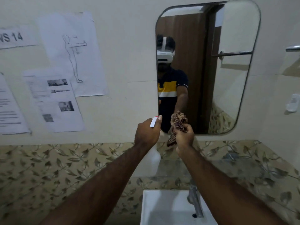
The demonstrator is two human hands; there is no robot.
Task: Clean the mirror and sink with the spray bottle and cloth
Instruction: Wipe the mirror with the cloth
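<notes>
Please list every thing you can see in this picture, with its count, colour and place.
mirror: 1, rounded corners, on the wall at upper right
spray bottle: 1, white with a red tip, held up near the mirror's lower left corner
cloth: 1, brown patterned, bunched against the mirror's lower edge
sink: 1, white, bottom centre
tap: 1, metal, on the sink's right side
papers: several, white, printed, on the wall at left
tiles: leaf-patterned band, beige, below the mirror
towel bar: 1, metal, right edge
wall hook: 1, white, right wall
left hand: 1, gripping the spray bottle
right hand: 1, gripping the cloth
</notes>
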